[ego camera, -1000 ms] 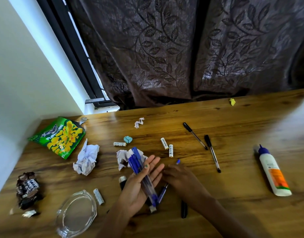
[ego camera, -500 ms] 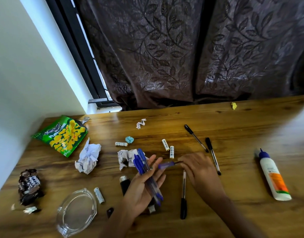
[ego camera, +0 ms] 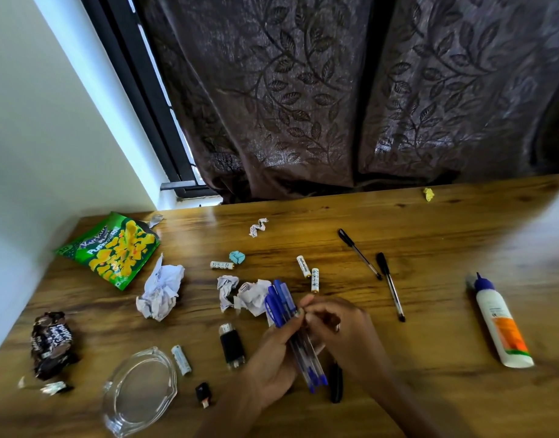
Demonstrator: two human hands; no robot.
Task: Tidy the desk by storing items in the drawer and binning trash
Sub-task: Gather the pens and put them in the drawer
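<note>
My left hand (ego camera: 273,355) holds a bundle of blue pens (ego camera: 291,324) above the wooden desk (ego camera: 430,235), caps pointing away from me. My right hand (ego camera: 341,327) sits against the bundle, fingertips pinched at the pens near the left thumb. A black pen (ego camera: 336,382) lies on the desk under my hands. Two more black pens (ego camera: 390,286) (ego camera: 359,253) lie to the right. Crumpled white paper (ego camera: 161,292) and a smaller crumpled paper (ego camera: 245,295) sit left of the bundle.
A green snack bag (ego camera: 114,248), a brown wrapper (ego camera: 50,343), a clear glass dish (ego camera: 139,393), several batteries (ego camera: 305,266), a black USB stick (ego camera: 231,345) and a small black piece (ego camera: 203,394) lie at left. A glue bottle (ego camera: 499,320) lies at right. A yellow scrap (ego camera: 429,194) sits near the curtain.
My right hand picked a blue pen off the desk and brought it to the bundle. My left hand, flat and open before, has closed around the pens.
</note>
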